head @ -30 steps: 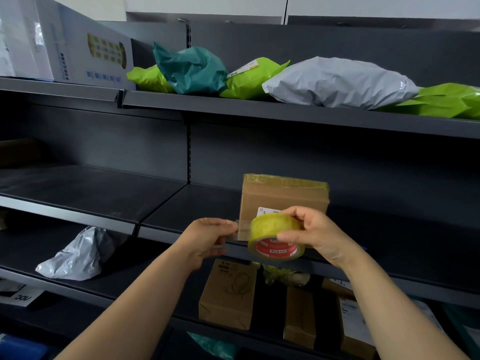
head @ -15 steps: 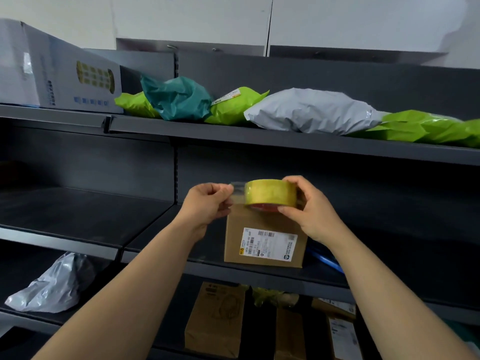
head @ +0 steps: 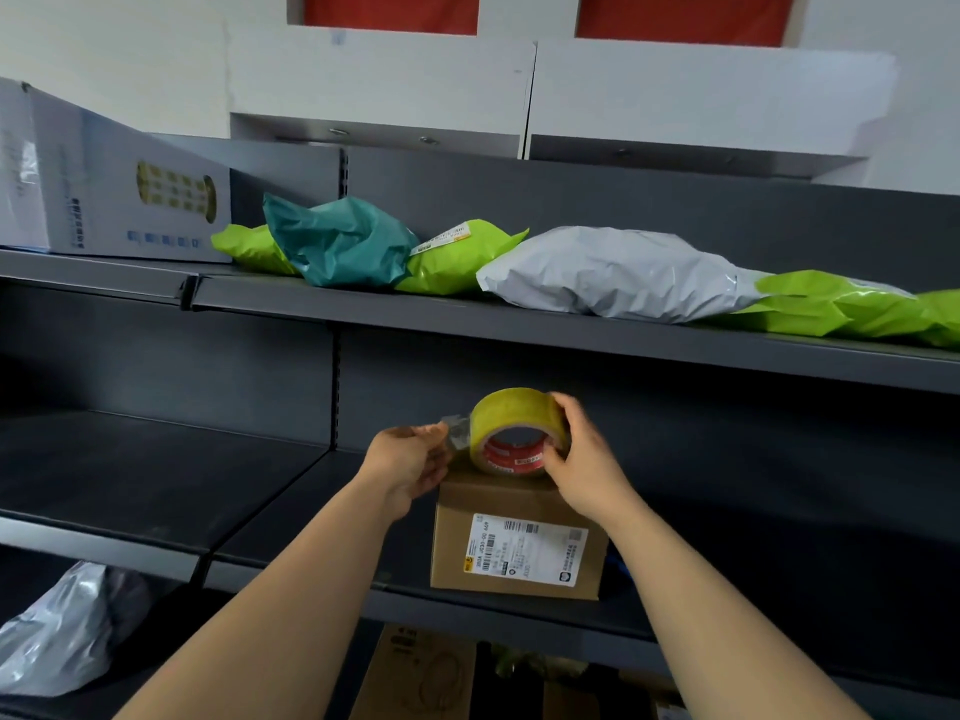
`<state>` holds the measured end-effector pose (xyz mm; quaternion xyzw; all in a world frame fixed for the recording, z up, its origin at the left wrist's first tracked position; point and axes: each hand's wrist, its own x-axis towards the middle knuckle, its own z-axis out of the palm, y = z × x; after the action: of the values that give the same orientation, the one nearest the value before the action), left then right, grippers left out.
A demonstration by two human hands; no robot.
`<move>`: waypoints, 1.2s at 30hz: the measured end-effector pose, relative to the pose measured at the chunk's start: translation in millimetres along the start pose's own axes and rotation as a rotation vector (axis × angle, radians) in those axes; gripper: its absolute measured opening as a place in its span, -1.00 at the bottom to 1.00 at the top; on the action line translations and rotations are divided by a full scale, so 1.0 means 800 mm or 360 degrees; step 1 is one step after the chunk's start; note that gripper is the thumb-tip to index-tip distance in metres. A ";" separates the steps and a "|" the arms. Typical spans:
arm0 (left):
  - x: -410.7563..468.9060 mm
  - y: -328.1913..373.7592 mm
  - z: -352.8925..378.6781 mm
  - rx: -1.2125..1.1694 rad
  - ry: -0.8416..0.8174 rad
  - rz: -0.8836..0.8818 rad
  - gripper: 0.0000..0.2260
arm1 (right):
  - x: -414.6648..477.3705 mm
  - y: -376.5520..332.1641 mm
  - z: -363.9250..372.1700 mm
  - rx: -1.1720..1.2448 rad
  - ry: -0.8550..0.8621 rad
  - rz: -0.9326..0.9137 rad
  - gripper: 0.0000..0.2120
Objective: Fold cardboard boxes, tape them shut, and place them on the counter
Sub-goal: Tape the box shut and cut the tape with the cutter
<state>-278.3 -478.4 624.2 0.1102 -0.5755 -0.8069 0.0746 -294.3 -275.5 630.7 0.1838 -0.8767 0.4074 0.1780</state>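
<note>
A small brown cardboard box [head: 519, 548] with a white shipping label stands on the middle dark shelf [head: 291, 522]. Just above its top, my right hand [head: 582, 459] grips a yellowish roll of tape [head: 514, 423] with a red core, tilted so the core faces me. My left hand [head: 410, 459] pinches the loose clear tape end [head: 456, 431] at the roll's left side. Both hands hover at the box's upper edge; the box top is partly hidden behind them.
The upper shelf [head: 571, 335] carries green, teal and grey mailer bags [head: 613, 272] and a white carton [head: 104, 200] at the left. Below the middle shelf sit more brown boxes [head: 426, 672] and a grey bag [head: 57, 631] at the lower left.
The view has tilted upward. My hands have kept the tape roll and its end, and the roll has turned from flat to showing its red core above the box top.
</note>
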 end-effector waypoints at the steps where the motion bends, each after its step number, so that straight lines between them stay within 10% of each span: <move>1: 0.001 0.000 -0.001 -0.0033 -0.0003 -0.0029 -0.90 | 0.002 0.001 0.001 0.0046 0.0002 0.0033 -0.45; 9: 0.006 0.007 -0.008 -0.0108 -0.0043 -0.0105 -0.90 | 0.015 0.009 -0.020 0.0569 -0.0074 0.0145 -0.47; 36: 0.032 -0.031 -0.030 -0.0308 0.0008 -0.0345 -0.93 | 0.035 0.023 -0.023 0.0341 0.0022 0.0087 -0.57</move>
<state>-296.4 -498.2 591.0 0.1660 -0.4796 -0.8616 -0.0013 -324.3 -255.1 642.8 0.1750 -0.8316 0.5047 0.1521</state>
